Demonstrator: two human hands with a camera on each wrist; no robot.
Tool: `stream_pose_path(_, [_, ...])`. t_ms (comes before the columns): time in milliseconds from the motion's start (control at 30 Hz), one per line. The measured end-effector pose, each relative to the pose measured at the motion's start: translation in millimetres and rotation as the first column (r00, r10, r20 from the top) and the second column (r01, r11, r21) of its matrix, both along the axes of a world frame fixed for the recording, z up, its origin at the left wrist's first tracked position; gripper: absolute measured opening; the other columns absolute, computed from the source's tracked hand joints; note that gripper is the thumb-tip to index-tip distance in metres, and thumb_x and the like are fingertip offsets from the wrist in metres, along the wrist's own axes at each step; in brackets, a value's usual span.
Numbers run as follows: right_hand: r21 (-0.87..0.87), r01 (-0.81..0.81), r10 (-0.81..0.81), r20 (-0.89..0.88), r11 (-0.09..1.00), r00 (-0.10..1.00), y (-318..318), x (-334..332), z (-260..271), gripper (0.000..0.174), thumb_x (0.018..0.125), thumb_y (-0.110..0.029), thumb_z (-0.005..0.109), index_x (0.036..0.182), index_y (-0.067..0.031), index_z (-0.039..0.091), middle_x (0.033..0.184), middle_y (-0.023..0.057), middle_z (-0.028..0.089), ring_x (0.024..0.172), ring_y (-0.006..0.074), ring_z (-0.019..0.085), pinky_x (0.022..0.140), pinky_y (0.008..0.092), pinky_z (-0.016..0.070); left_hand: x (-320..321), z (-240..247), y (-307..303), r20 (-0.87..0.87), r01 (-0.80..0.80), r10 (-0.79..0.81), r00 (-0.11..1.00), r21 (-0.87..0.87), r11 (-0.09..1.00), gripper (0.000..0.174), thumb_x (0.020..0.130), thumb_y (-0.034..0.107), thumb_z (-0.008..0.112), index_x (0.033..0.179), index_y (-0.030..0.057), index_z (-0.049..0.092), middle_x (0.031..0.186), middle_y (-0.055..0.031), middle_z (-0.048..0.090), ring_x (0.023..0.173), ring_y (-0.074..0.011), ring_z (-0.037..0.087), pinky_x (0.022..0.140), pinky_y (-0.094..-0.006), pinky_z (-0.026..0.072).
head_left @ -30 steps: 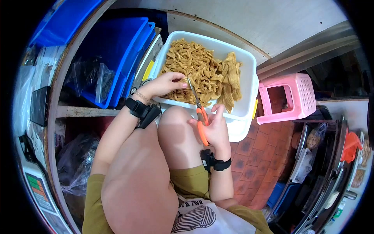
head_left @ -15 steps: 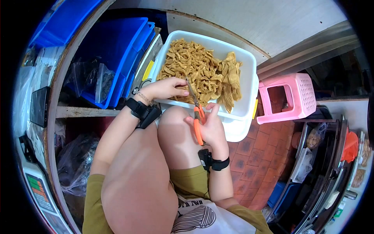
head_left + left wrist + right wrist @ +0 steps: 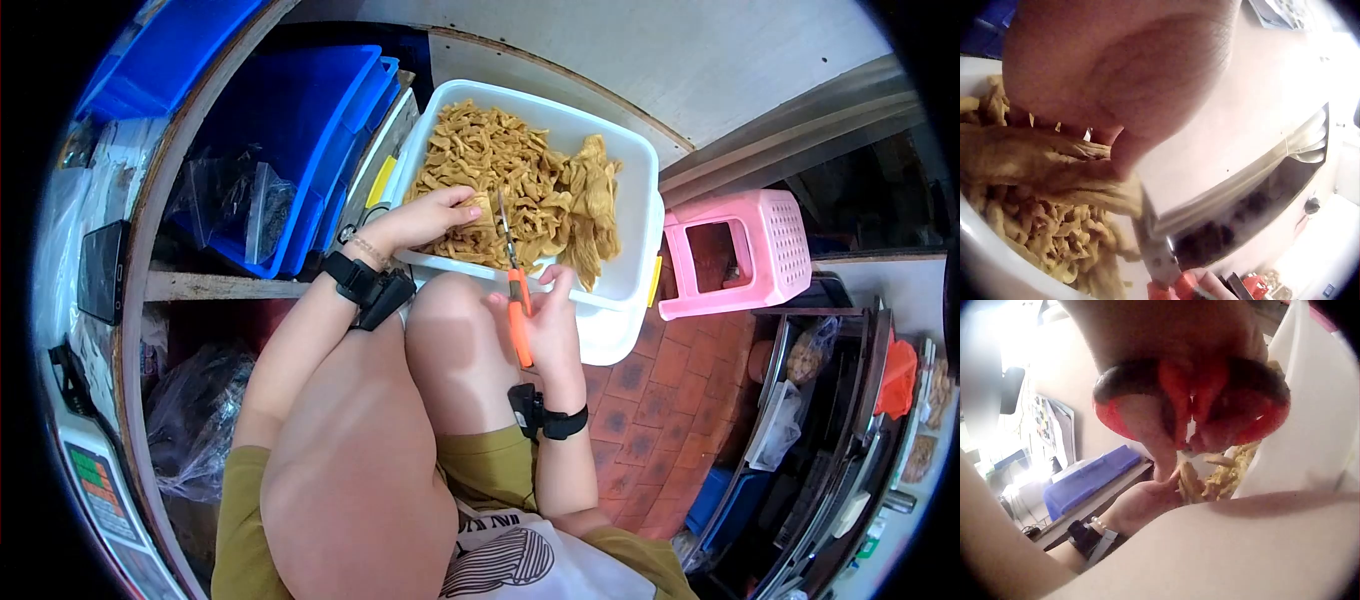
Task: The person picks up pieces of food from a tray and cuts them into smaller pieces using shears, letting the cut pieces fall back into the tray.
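Fingers of the left hand [image 3: 435, 220] are curled round a wide, wrinkled tan strip [image 3: 1035, 161] above a heap of small curled tan pieces [image 3: 487, 150] in a white rectangular plastic tub [image 3: 638, 180]. To the right, orange-handled metal scissors [image 3: 518, 292], gripped through the loops by the right hand [image 3: 555, 335], have been swung rightward from the left fingertips, which suggests re-aiming between snips. Farther right, long tan pieces [image 3: 595, 200] are left whole, creased, seemingly limp.
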State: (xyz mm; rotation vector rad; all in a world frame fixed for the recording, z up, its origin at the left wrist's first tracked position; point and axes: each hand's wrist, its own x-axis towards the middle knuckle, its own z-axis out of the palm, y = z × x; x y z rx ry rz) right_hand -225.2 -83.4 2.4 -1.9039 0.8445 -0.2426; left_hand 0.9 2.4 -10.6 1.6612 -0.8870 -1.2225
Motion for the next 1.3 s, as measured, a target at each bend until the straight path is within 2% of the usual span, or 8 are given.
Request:
stream_pose_path(200, [-0.031, -0.027, 0.026, -0.056, 0.999, 0.998, -7.3, -4.8, 7.8, 0.067, 0.074, -0.03, 0.082, 0.104, -0.0069, 0.027, 0.06, 0.0093, 0.06, 0.053, 0.0146, 0.053, 0.055, 0.0275, 0.0441, 0.4, -3.8, 1.4, -0.163, -0.204, 0.19, 0.968, -0.074, 0.976, 0.031, 0.099, 0.025, 0.049, 0.119, 0.001, 0.052, 0.108, -0.0015, 0.058, 0.098, -0.0087, 0.051, 0.088, -0.025, 0.0423])
stream_pose_path(367, [0.05, -0.071, 0.073, -0.034, 0.996, 0.997, -2.8, -5.2, -1.5, 0.075, 0.069, -0.039, 0.083, 0.11, -0.005, 0.031, 0.072, 0.0122, 0.064, 0.063, 0.0268, 0.063, 0.063, 0.035, 0.0491, -2.7, 5.5, 2.6, -0.308, -0.381, 0.345, 0.887, -0.064, 0.922, 0.033, 0.099, 0.025, 0.049, 0.12, 0.0004, 0.052, 0.113, -0.0041, 0.058, 0.107, -0.0103, 0.05, 0.094, -0.0261, 0.0399])
stream_pose_path(567, [0.072, -0.115, 0.122, -0.089, 0.991, 0.989, -2.9, -3.0, 2.8, 0.074, 0.07, -0.043, 0.081, 0.11, -0.0049, 0.031, 0.075, 0.0132, 0.065, 0.066, 0.0299, 0.064, 0.065, 0.0355, 0.0495, -1.2, 3.4, 3.4, -0.28, -0.296, 0.271, 0.921, -0.047, 0.954, 0.029, 0.099, 0.024, 0.049, 0.119, 0.0026, 0.051, 0.112, -0.0031, 0.057, 0.106, -0.0103, 0.049, 0.095, -0.026, 0.0384])
stream_pose_path(667, [0.054, -0.111, 0.117, -0.107, 0.992, 0.987, -3.5, -3.0, 2.2, 0.075, 0.07, -0.044, 0.08, 0.111, -0.0043, 0.032, 0.072, 0.0124, 0.064, 0.065, 0.0302, 0.063, 0.064, 0.0358, 0.0491, -1.5, 2.7, 4.2, -0.078, -0.231, 0.229, 0.97, -0.016, 0.973, 0.025, 0.098, 0.024, 0.05, 0.113, 0.0035, 0.052, 0.105, -0.0018, 0.056, 0.1, -0.0096, 0.049, 0.091, -0.0255, 0.0388])
stream_pose_path(833, [0.029, -0.149, 0.152, -0.133, 0.988, 0.979, -4.0, -1.5, 1.1, 0.081, 0.071, -0.048, 0.078, 0.118, -0.0021, 0.031, 0.071, 0.0117, 0.061, 0.067, 0.0297, 0.063, 0.063, 0.036, 0.0485, 4.0, -6.7, 6.4, -0.107, -0.055, 0.055, 0.993, 0.006, 0.998, 0.021, 0.096, 0.022, 0.056, 0.109, 0.0055, 0.053, 0.09, 0.0026, 0.054, 0.083, -0.0062, 0.047, 0.077, -0.0225, 0.0415])
stream_pose_path(933, [0.073, -0.16, 0.169, -0.136, 0.984, 0.976, -1.6, 0.2, -1.8, 0.085, 0.071, -0.05, 0.077, 0.122, -0.0008, 0.03, 0.075, 0.0125, 0.061, 0.071, 0.0295, 0.064, 0.064, 0.036, 0.0487, 8.6, -9.5, 5.8, -0.127, 0.072, -0.07, 0.989, 0.018, 0.997, 0.028, 0.095, 0.016, 0.056, 0.118, 0.0015, 0.054, 0.108, -0.0018, 0.059, 0.102, -0.0086, 0.052, 0.091, -0.0237, 0.0415])
stream_pose_path(1133, [0.048, -0.151, 0.157, -0.144, 0.987, 0.977, 0.8, 3.7, 2.8, 0.086, 0.071, -0.049, 0.078, 0.122, 0.0006, 0.03, 0.076, 0.0126, 0.061, 0.07, 0.0289, 0.063, 0.066, 0.0363, 0.0491, 8.5, -10.4, 5.8, -0.165, 0.057, -0.056, 0.985, 0.004, 0.998, 0.026, 0.095, 0.016, 0.056, 0.115, -0.0009, 0.056, 0.112, -0.0035, 0.061, 0.107, -0.0091, 0.054, 0.094, -0.025, 0.0422])
stream_pose_path(1300, [0.033, -0.131, 0.135, -0.163, 0.991, 0.977, -0.2, 5.2, 4.0, 0.07, 0.076, -0.034, 0.079, 0.111, -0.0012, 0.028, 0.072, 0.0101, 0.061, 0.062, 0.0194, 0.057, 0.063, 0.0309, 0.0462, 11.5, -17.9, 5.5, -0.138, 0.05, -0.053, 0.989, -0.025, 0.998, 0.024, 0.095, 0.016, 0.055, 0.113, -0.0006, 0.056, 0.105, -0.002, 0.061, 0.099, -0.0079, 0.055, 0.089, -0.0238, 0.044])
